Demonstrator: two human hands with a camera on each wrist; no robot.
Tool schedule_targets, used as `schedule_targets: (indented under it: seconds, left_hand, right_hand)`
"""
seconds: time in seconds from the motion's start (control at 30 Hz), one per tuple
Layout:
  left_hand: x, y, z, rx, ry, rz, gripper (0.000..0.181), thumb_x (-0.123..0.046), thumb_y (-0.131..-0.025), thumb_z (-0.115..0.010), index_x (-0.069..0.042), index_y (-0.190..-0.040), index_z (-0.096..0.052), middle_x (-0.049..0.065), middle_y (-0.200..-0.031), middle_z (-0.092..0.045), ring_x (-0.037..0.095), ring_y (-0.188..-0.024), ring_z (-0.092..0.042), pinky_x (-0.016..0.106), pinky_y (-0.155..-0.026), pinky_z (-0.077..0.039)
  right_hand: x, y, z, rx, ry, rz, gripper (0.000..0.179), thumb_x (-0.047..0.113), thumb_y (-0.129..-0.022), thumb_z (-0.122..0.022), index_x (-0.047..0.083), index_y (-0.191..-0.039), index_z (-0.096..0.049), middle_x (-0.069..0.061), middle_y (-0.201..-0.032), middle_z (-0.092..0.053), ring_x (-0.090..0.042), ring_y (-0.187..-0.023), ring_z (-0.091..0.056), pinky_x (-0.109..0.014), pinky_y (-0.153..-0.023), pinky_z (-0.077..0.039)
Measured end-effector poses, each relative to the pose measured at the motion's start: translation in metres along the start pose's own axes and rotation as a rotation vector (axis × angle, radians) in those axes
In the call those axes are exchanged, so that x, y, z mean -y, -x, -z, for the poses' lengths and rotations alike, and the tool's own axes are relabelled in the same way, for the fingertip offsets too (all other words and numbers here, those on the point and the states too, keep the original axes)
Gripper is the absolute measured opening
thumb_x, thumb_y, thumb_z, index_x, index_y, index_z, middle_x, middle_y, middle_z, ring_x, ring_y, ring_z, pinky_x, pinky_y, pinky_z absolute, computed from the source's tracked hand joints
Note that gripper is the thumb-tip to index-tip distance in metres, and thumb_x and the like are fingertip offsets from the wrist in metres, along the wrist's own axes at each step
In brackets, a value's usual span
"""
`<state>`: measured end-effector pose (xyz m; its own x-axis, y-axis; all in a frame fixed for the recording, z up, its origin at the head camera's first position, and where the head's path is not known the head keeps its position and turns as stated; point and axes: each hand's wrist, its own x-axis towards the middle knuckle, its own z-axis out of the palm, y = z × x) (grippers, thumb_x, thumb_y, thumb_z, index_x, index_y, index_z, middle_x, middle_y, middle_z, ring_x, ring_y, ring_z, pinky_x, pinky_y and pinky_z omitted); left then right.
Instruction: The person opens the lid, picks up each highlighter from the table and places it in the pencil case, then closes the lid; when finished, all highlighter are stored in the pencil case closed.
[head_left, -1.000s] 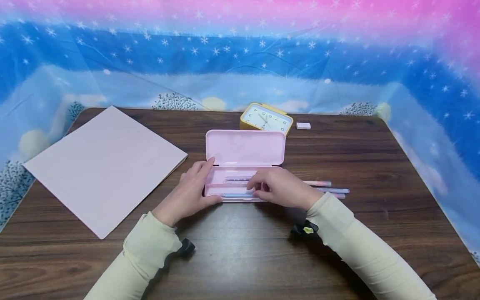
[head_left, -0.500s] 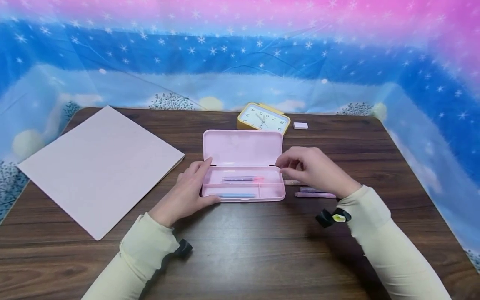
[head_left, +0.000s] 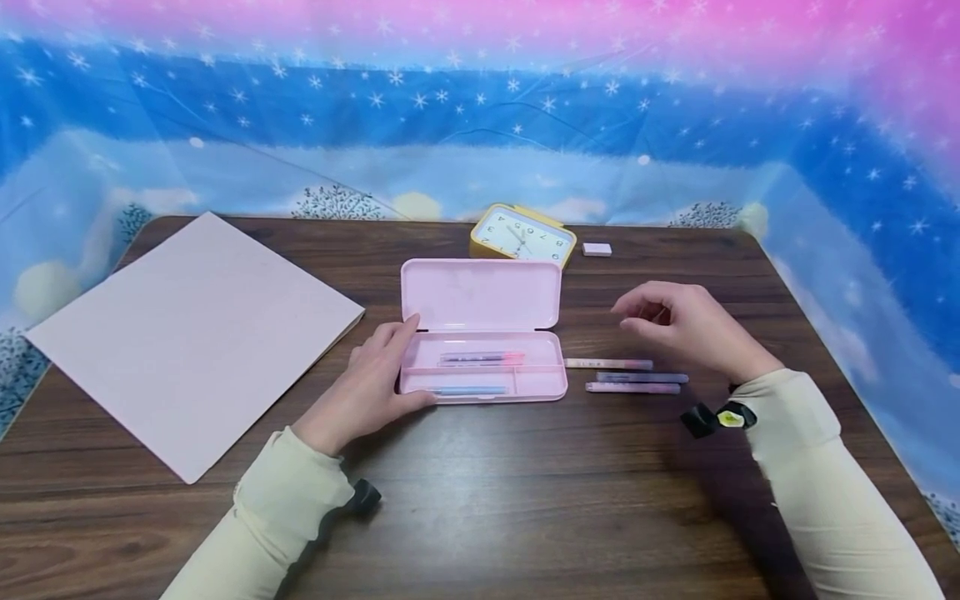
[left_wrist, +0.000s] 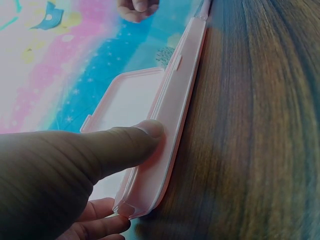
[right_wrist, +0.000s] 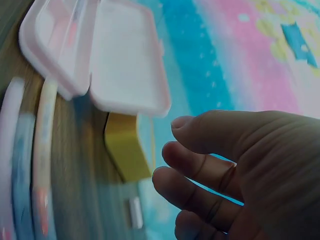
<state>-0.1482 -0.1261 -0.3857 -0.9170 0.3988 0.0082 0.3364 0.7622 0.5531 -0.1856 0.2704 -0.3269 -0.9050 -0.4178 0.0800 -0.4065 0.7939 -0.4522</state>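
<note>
A pink pencil case [head_left: 542, 382] lies with its lid [head_left: 480, 293] raised. My left hand [head_left: 360, 392] holds its left end; in the left wrist view the thumb [left_wrist: 130, 145] presses the front wall while fingers touch the end corner. Pens with pinkish ends [head_left: 480, 358] lie in the back compartment, and a light blue pen [head_left: 472, 390] in the front one. Right of the case are a cream pen [head_left: 607, 364], a bluish-purple pen [head_left: 642, 377] and a pink-purple pen [head_left: 633, 388]. Above and behind these hovers my right hand [head_left: 690, 325], loosely curled, holding nothing.
Behind the lid a yellow clock [head_left: 525, 233] leans back, partly hidden by it. A small white eraser [head_left: 597, 249] lies to the clock's right. At the left is a large pale square board [head_left: 198, 342]. A snowflake-patterned cloth [head_left: 450, 108] hangs behind the table.
My right hand has come out of the pencil case and moved right, past its edge, over the table, baring the pens beneath. My left hand keeps its place on the case.
</note>
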Motion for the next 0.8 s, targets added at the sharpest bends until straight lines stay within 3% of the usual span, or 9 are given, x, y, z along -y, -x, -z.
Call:
schedule_targets:
  seconds: [0.43, 0.8]
  left_hand:
    - [0.000, 0.000, 0.000, -0.003, -0.007, 0.003, 0.101, -0.034, -0.080, -0.082, -0.003, -0.155, -0.022, 0.022, -0.146, -0.038, 0.036, -0.131, -0.040, 0.055, -0.107, -0.031]
    - [0.000, 0.000, -0.001, -0.012, -0.003, -0.010, 0.100, -0.034, -0.080, -0.082, -0.003, -0.155, -0.023, 0.021, -0.145, -0.039, 0.035, -0.130, -0.041, 0.053, -0.105, -0.032]
  right_hand:
    - [-0.049, 0.017, -0.012, 0.105, 0.003, -0.081, 0.012, 0.019, -0.093, -0.069, 0.016, -0.104, -0.071, 0.003, -0.091, -0.068, -0.012, -0.079, -0.060, -0.029, -0.071, -0.051]
    - [-0.059, 0.016, -0.029, 0.191, 0.004, -0.103, 0.011, 0.014, -0.092, -0.069, 0.019, -0.101, -0.071, 0.004, -0.093, -0.070, -0.011, -0.081, -0.061, -0.032, -0.073, -0.051]
